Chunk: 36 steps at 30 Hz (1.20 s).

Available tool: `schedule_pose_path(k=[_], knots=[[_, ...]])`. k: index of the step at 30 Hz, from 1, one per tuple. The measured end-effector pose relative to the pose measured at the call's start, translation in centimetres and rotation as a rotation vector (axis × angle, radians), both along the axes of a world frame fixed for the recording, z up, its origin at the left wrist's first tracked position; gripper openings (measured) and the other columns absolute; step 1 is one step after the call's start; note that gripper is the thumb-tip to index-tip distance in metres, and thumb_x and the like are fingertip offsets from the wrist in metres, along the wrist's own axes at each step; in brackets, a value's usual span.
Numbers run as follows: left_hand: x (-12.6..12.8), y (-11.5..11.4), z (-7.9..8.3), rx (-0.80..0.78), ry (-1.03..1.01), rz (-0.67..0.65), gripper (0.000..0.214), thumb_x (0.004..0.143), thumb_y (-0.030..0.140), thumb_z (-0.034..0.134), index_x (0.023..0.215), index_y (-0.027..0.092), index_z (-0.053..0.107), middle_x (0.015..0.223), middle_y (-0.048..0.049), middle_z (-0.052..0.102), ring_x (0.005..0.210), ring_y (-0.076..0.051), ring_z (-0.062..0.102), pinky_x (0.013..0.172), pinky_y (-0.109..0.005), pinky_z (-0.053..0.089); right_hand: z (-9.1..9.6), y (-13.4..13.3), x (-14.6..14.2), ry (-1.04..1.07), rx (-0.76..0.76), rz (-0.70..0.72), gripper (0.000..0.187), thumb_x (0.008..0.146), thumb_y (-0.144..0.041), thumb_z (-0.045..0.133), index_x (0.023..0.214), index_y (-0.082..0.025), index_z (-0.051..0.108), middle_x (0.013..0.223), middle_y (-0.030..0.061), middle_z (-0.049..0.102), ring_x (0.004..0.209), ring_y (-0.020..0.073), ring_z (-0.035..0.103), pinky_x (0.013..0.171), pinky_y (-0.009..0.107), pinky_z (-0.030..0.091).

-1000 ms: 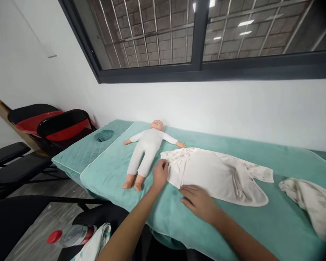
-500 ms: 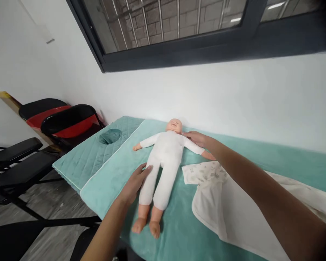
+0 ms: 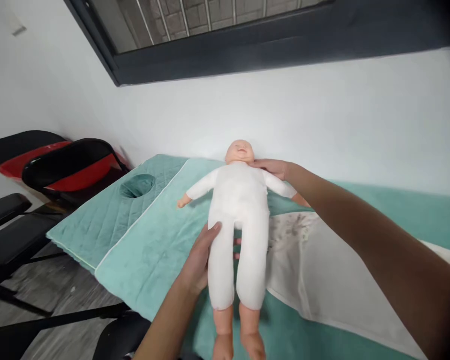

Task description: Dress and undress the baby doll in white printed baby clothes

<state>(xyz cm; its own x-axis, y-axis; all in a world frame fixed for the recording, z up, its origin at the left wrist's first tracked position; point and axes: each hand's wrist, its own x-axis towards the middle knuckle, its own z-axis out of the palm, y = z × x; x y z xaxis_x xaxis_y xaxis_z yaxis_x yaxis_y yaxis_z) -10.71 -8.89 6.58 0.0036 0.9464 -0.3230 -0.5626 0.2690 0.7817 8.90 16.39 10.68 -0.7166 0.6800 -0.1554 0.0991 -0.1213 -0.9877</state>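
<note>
A baby doll point(image 3: 240, 195) with a white cloth body lies face up, its head toward the wall and its bare feet toward me. My left hand point(image 3: 202, 257) is wrapped round the doll's thigh on the left; its fingertips show between the legs. At the neck and shoulder on the right, my right hand point(image 3: 273, 167) grips the doll, with some fingers hidden behind it. The doll looks raised a little off the bed. To its right, partly under my right forearm, a pale baby garment point(image 3: 322, 270) with a printed top lies spread out.
The green padded bed point(image 3: 153, 250) has a quilted end with a face hole point(image 3: 138, 186) on the left. Black folding chairs point(image 3: 75, 167) with red bands stand beyond it. Behind the bed rise a white wall point(image 3: 165, 120) and a dark window frame point(image 3: 217, 52).
My left hand has closed round the doll's thigh, and my right hand has slid in behind its neck. The doll has come up closer to me and shifted toward the garment.
</note>
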Motion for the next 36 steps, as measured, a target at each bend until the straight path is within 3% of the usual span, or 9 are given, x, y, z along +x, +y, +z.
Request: schedule_pose_path(k=[4, 7, 12, 17, 22, 26, 28, 31, 36], knots=[[7.3, -3.8, 1.6, 0.063, -0.043, -0.058, 0.069, 0.086, 0.036, 0.069, 0.148, 0.029, 0.039, 0.126, -0.0116, 0.066, 0.099, -0.028, 0.072, 0.075, -0.037, 0.064, 4.0, -3.9, 7.8, -0.06, -0.157, 0.018, 0.044, 0.097, -0.045, 0.054, 0.124, -0.011, 0.062, 0.12, 0.0129, 0.07, 0.112, 0.0263, 0.065, 0.105, 0.044, 0.05], [13.1, -6.6, 1.6, 0.07, -0.093, -0.155, 0.073, 0.086, 0.035, 0.07, 0.15, 0.033, 0.036, 0.133, -0.0102, 0.063, 0.106, -0.027, 0.069, 0.08, -0.036, 0.063, 4.7, -6.9, 15.0, -0.12, -0.162, 0.01, 0.043, 0.097, -0.043, 0.055, 0.13, -0.016, 0.059, 0.13, 0.0112, 0.066, 0.113, 0.0234, 0.066, 0.105, 0.039, 0.051], [20.9, -9.6, -0.8, 0.05, -0.171, -0.306, 0.073, 0.086, 0.037, 0.069, 0.151, 0.037, 0.034, 0.139, -0.0092, 0.059, 0.105, -0.026, 0.069, 0.076, -0.035, 0.062, 2.2, -12.6, 25.6, -0.233, -0.12, -0.109, 0.047, 0.097, -0.042, 0.056, 0.138, -0.021, 0.053, 0.142, 0.0093, 0.058, 0.122, 0.0224, 0.062, 0.107, 0.039, 0.05], [25.4, -11.0, -4.1, -0.026, -0.129, -0.329, 0.073, 0.082, 0.032, 0.071, 0.148, 0.036, 0.038, 0.137, -0.0088, 0.061, 0.1, -0.024, 0.07, 0.075, -0.033, 0.06, -1.2, -17.5, 30.1, -0.402, 0.06, -0.409, 0.07, 0.086, -0.051, 0.068, 0.145, -0.019, 0.047, 0.143, 0.0147, 0.056, 0.121, 0.0275, 0.061, 0.103, 0.041, 0.049], [25.3, -11.5, -4.7, 0.045, 0.059, -0.275, 0.052, 0.086, 0.043, 0.068, 0.134, 0.025, 0.055, 0.135, -0.0109, 0.062, 0.117, -0.027, 0.063, 0.096, -0.037, 0.054, -3.0, -19.5, 29.3, -0.797, 0.362, -0.637, 0.079, 0.091, -0.06, 0.053, 0.151, -0.012, 0.032, 0.135, 0.022, 0.057, 0.117, 0.0335, 0.059, 0.1, 0.046, 0.045], [21.4, -9.6, -5.1, 0.263, 0.59, -0.062, 0.041, 0.087, 0.041, 0.064, 0.124, 0.025, 0.059, 0.127, -0.0094, 0.065, 0.118, -0.026, 0.06, 0.102, -0.04, 0.048, -2.6, -21.2, 25.7, -0.932, 0.971, -0.77, 0.057, 0.095, -0.05, 0.05, 0.139, -0.013, 0.046, 0.135, 0.0207, 0.052, 0.122, 0.035, 0.05, 0.101, 0.045, 0.04], [18.7, -7.2, -5.6, 0.395, 0.878, 0.086, 0.035, 0.088, 0.035, 0.06, 0.121, 0.024, 0.059, 0.125, -0.009, 0.064, 0.118, -0.025, 0.058, 0.103, -0.04, 0.046, -2.2, -21.9, 23.0, -0.881, 1.171, -0.597, 0.048, 0.096, -0.043, 0.05, 0.134, -0.015, 0.049, 0.135, 0.0178, 0.051, 0.123, 0.0318, 0.048, 0.103, 0.042, 0.038], [15.2, -2.5, -6.2, 0.485, 1.162, 0.124, 0.035, 0.083, 0.023, 0.057, 0.118, 0.022, 0.061, 0.127, -0.0108, 0.061, 0.123, -0.026, 0.054, 0.104, -0.04, 0.044, -2.0, -21.9, 18.5, -0.901, 1.203, -0.218, 0.043, 0.095, -0.042, 0.055, 0.129, -0.016, 0.053, 0.13, 0.0147, 0.057, 0.118, 0.0297, 0.052, 0.1, 0.041, 0.04], [12.3, 4.2, -5.4, 0.335, 1.134, -0.115, 0.035, 0.081, 0.036, 0.06, 0.109, 0.017, 0.065, 0.099, -0.0085, 0.07, 0.087, -0.022, 0.065, 0.08, -0.034, 0.051, -2.8, -20.3, 13.8, -1.075, 1.184, 0.094, 0.043, 0.092, -0.045, 0.06, 0.125, -0.018, 0.058, 0.128, 0.0156, 0.06, 0.116, 0.0327, 0.056, 0.093, 0.044, 0.044]])
